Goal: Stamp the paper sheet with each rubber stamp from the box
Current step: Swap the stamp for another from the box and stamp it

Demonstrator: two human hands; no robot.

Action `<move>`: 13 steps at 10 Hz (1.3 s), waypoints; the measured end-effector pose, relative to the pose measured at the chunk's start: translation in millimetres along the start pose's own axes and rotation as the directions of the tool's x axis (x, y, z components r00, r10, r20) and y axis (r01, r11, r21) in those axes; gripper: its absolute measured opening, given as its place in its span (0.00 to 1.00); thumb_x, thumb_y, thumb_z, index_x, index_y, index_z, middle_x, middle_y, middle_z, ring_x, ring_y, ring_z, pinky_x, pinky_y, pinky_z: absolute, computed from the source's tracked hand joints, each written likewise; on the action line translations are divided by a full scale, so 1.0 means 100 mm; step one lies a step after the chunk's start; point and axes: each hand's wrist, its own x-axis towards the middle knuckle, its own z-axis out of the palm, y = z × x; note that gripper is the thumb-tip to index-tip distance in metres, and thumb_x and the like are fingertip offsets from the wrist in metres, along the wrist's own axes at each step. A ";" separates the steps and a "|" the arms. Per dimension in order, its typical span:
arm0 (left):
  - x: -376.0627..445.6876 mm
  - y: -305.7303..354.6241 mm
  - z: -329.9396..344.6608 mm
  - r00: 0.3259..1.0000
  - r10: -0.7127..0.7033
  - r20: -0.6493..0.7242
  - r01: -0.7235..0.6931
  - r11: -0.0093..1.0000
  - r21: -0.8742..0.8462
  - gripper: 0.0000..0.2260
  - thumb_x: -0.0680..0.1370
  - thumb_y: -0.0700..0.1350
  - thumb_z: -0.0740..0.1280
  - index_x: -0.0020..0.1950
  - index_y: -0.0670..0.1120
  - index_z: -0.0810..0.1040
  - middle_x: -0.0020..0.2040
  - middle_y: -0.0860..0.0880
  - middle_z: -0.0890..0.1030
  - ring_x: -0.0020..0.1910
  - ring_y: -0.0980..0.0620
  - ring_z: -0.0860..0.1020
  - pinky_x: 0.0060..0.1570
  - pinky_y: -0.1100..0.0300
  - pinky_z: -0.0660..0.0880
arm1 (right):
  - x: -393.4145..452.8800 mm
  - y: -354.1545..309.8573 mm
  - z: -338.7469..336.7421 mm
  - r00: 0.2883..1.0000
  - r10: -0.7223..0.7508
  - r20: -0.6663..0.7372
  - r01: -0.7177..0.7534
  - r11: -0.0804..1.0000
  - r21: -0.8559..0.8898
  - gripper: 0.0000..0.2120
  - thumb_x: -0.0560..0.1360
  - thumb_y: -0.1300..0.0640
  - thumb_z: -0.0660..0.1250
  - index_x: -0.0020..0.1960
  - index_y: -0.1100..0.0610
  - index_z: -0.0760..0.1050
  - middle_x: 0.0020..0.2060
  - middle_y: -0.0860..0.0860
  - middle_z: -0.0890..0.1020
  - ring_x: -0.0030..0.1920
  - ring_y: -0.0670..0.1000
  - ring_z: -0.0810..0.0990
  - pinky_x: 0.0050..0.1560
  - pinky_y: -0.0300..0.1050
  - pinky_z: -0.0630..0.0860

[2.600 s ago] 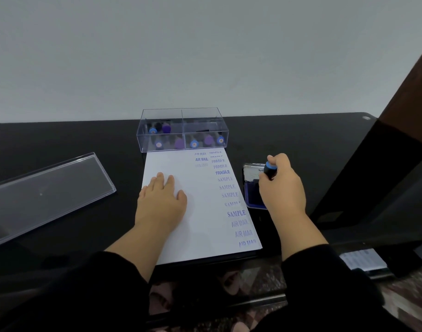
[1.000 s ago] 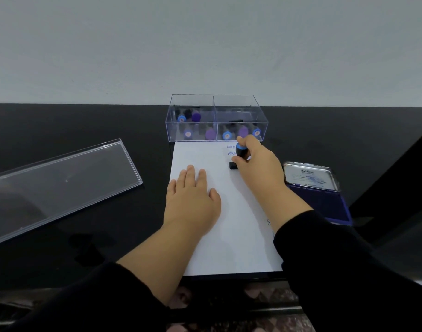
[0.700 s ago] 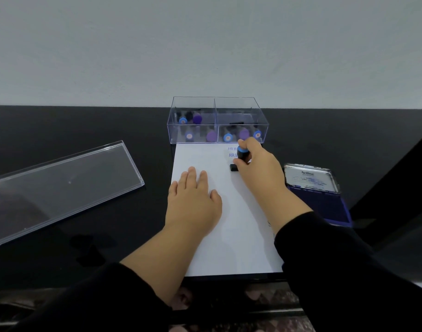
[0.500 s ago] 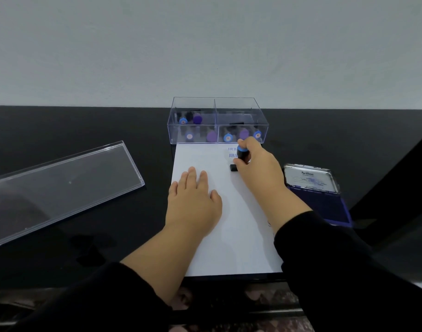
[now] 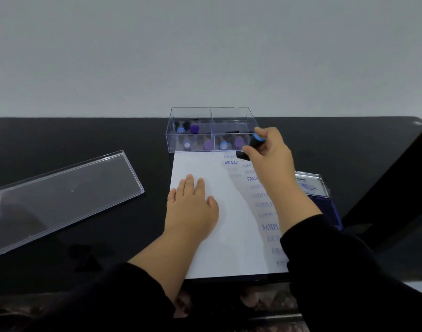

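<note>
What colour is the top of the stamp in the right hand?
Blue, on a black body; the head view shows the stamp best.

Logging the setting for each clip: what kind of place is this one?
Probably an office or home desk: a glossy black table against a bare wall, with a paper sheet of AIR MAIL and SAMPLE imprints, an open ink pad and a clear box of stamps.

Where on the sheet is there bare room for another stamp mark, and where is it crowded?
The paper is bare along its left half, around the left hand and from it down to the near edge. The right side is crowded with printed marks, partly hidden under the right hand holding the stamp.
</note>
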 end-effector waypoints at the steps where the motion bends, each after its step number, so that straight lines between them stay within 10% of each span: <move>1: -0.01 0.01 0.00 1.000 0.004 -0.018 -0.004 1.000 0.001 0.25 0.82 0.51 0.46 0.78 0.47 0.46 0.78 0.47 0.43 0.77 0.50 0.43 0.74 0.53 0.41 | -0.08 -0.04 -0.14 0.992 0.085 -0.093 -0.062 0.972 0.225 0.16 0.74 0.58 0.70 0.56 0.46 0.70 0.43 0.42 0.78 0.41 0.41 0.76 0.41 0.32 0.72; 4: -0.01 0.00 0.00 1.000 -0.001 -0.029 0.000 1.000 -0.029 0.25 0.82 0.51 0.47 0.78 0.48 0.47 0.79 0.47 0.44 0.77 0.50 0.44 0.73 0.54 0.40 | -0.39 -0.02 -0.26 0.963 0.227 -0.145 -0.147 0.894 0.424 0.17 0.73 0.61 0.70 0.56 0.47 0.69 0.41 0.49 0.79 0.47 0.50 0.82 0.45 0.42 0.77; 7: -0.01 0.01 -0.02 1.000 -0.006 -0.009 0.006 1.000 -0.022 0.25 0.82 0.51 0.46 0.79 0.48 0.46 0.79 0.48 0.44 0.77 0.50 0.43 0.73 0.54 0.40 | -0.59 -0.08 -0.36 0.977 0.137 -0.164 -0.082 0.950 0.301 0.16 0.75 0.60 0.69 0.58 0.48 0.69 0.39 0.42 0.76 0.36 0.37 0.75 0.34 0.26 0.71; 13: -0.03 0.02 -0.02 1.000 -0.002 -0.028 0.002 1.000 -0.015 0.25 0.82 0.51 0.46 0.79 0.48 0.47 0.79 0.47 0.45 0.77 0.50 0.44 0.74 0.54 0.41 | -0.61 -0.11 -0.36 0.986 0.127 -0.110 -0.102 0.972 0.211 0.16 0.75 0.59 0.68 0.55 0.43 0.67 0.41 0.43 0.78 0.42 0.44 0.78 0.39 0.36 0.74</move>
